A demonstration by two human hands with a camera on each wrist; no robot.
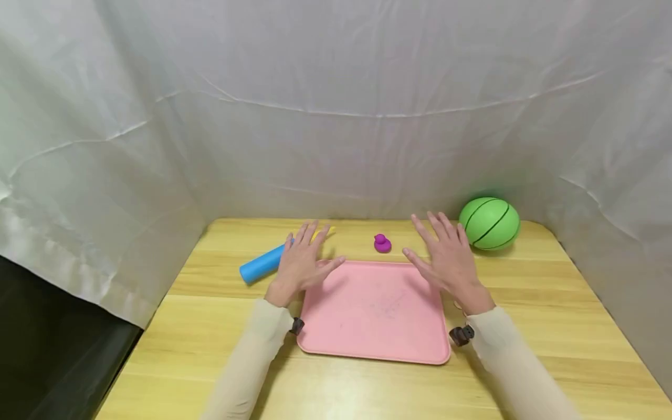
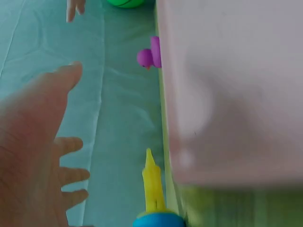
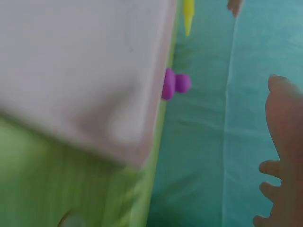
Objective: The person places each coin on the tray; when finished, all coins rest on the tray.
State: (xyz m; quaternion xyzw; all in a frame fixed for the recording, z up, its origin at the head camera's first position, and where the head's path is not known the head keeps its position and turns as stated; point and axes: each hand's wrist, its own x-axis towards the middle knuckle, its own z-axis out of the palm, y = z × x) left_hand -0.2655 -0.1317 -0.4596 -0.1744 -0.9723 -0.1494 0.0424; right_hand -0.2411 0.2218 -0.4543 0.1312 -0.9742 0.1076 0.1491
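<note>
A pink tray (image 1: 375, 309) lies on the table, with my left hand (image 1: 301, 262) above its far left corner. Over the far right corner is my right hand (image 1: 448, 259). Both hands have spread, straight fingers and hold nothing. Left of the tray lies a blue hand pump (image 1: 262, 263) with a tapered yellow nozzle (image 2: 153, 184), partly hidden by my left hand in the head view. Just behind the tray sits a small purple rubber duck (image 1: 382, 243). A green ball (image 1: 489, 223) with black lines rests at the back right, beyond my right fingertips.
The wooden table (image 1: 362, 388) reaches back to a pale hanging curtain (image 1: 346, 157), which also closes off both sides. Beside my right wrist a small roundish thing (image 1: 458, 305) shows, mostly hidden. A dark area (image 1: 47, 344) lies off the left edge.
</note>
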